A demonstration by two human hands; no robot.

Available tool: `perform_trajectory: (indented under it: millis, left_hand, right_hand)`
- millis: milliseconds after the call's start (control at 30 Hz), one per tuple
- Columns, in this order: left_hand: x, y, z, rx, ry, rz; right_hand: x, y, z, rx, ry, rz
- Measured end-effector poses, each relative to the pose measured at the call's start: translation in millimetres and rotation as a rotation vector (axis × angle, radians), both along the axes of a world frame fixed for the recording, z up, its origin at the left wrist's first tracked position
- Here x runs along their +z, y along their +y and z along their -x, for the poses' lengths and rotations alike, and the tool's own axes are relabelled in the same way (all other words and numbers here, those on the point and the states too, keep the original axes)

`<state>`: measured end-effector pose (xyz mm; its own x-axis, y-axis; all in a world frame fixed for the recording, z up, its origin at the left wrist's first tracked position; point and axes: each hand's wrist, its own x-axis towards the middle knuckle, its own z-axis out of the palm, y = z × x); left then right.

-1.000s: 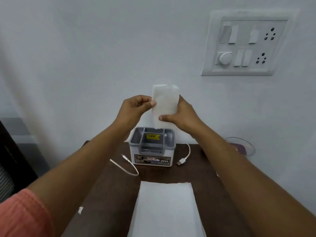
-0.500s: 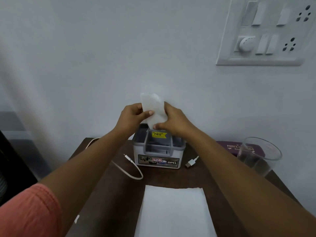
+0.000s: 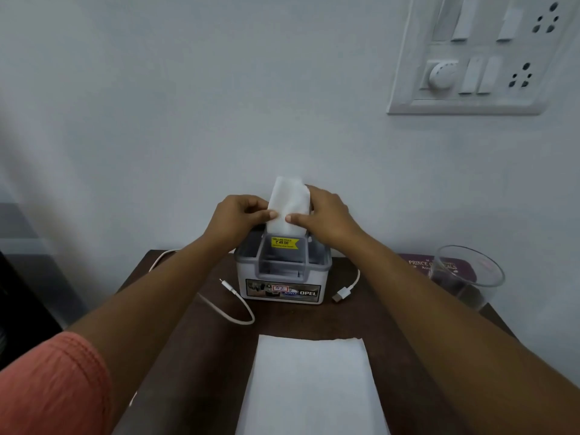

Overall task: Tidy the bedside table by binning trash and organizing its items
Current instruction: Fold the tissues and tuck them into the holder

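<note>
At frame centre the left hand point(image 3: 238, 216) and right hand point(image 3: 326, 215) pinch a folded tissue point(image 3: 288, 208), its lower end hidden inside the organizer box point(image 3: 282, 274) on the dark table point(image 3: 188, 324) against a white wall point(image 3: 188, 105).

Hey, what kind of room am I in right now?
Likely a bedroom corner at home: a small dark wooden table against a plain wall, a charging cable lying on it, and a switchboard with sockets above.

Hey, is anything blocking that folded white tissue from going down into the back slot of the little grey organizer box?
Nothing visible blocks it. The folded tissue, held by the left hand and right hand, stands upright with its lower edge at the rear slot of the organizer box. The slot's inside is hidden behind the tissue.
</note>
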<state>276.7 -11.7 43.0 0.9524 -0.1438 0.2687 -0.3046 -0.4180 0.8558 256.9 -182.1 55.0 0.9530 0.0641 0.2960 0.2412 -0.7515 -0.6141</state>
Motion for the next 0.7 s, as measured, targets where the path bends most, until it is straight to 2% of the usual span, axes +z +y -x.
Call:
perform_trajectory:
  millis: [100,233,333,433,567,700]
  left_hand:
    - [-3.1,1.0,0.3,-0.005,0.051,-0.087]
    - [0.4,0.9,1.7,-0.013,0.037,0.049]
    - [-0.2,1.7,1.9,0.015,0.041,-0.020]
    - [-4.1,2.9,4.1,0.038,0.049,-0.075]
    - [-2.3,1.2,2.5,0.041,-0.003,-0.049]
    - [-0.2,-4.0,-1.4,0.048,0.000,-0.095]
  right_hand:
    - [-2.8,-0.6,-0.7,-0.022,0.021,0.117]
    - [1.9,-2.7,1.5,-0.007,-0.079,0.204]
    - [4.3,0.2,1.6,0.046,-0.096,0.305]
    - [2.3,2.1,2.1,0.060,-0.027,0.301]
    - [1.3,1.0,3.4,0.012,-0.038,0.175]
    - [-2.7,1.0,0.7,-0.017,0.011,0.209]
